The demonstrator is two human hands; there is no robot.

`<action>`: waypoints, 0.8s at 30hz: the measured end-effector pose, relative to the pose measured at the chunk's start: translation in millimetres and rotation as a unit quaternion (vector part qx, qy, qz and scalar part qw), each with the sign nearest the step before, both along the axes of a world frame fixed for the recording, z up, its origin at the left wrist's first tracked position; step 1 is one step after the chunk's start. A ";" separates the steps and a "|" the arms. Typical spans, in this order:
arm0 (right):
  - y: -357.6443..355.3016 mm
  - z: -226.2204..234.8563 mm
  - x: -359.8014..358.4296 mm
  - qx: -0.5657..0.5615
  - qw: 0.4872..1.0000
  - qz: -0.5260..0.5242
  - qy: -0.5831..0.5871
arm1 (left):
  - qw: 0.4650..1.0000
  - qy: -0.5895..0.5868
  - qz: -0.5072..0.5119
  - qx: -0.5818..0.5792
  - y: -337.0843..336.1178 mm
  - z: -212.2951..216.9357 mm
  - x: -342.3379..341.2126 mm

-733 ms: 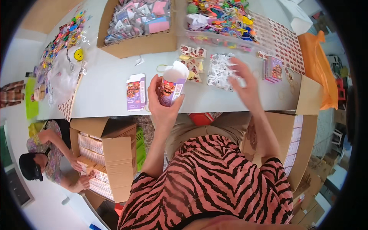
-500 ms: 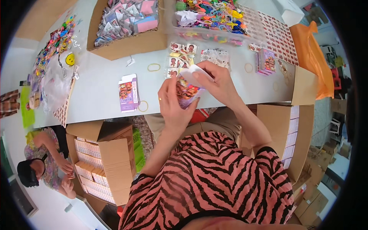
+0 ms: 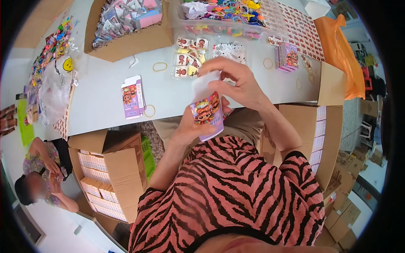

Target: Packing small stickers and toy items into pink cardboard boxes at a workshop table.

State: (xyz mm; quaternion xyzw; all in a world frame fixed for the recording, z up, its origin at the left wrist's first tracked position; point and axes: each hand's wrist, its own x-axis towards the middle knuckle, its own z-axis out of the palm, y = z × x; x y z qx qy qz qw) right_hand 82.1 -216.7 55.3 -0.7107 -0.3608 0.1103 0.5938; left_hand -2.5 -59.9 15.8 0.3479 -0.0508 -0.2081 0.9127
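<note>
My left hand (image 3: 188, 127) is wrapped round a small purple cardboard box (image 3: 208, 113) printed with cartoon figures, held upright just off the table's front edge. At the top of the box, my right hand (image 3: 241, 83) pinches a white piece (image 3: 205, 85), blurred; I cannot tell whether it is the box's flap or a loose slip. A second, flattened-looking purple box (image 3: 132, 99) lies on the table to the left, its white end flap pointing away. Beyond my hands are small printed cards (image 3: 182, 59) in a clear bag and a clear packet with black-and-white pieces (image 3: 230, 51).
A carton of pink and grey packets (image 3: 130, 46) and a clear bin of colourful trinkets (image 3: 223, 21) stand at the back. Filled purple boxes (image 3: 288, 57) stand right, near rubber bands (image 3: 268, 63). Open cartons (image 3: 122, 168) flank my legs. Another person (image 3: 46, 173) works at far left.
The purple box has come down toward me and turned its printed front up. My right hand has shifted, still at the white piece. The view has shifted slightly.
</note>
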 end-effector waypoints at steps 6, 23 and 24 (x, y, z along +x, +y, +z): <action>-13.9 -23.1 -17.8 0.116 0.982 -0.039 0.143 | 0.986 -0.007 0.097 0.133 7.3 -4.9 -0.6; -7.4 -17.5 -29.0 0.066 0.990 -0.057 0.114 | 0.978 0.009 0.122 0.171 9.3 -5.8 -3.8; -6.5 -16.0 -29.0 0.041 0.995 -0.072 0.063 | 0.979 0.003 0.112 0.170 11.9 -6.1 -3.7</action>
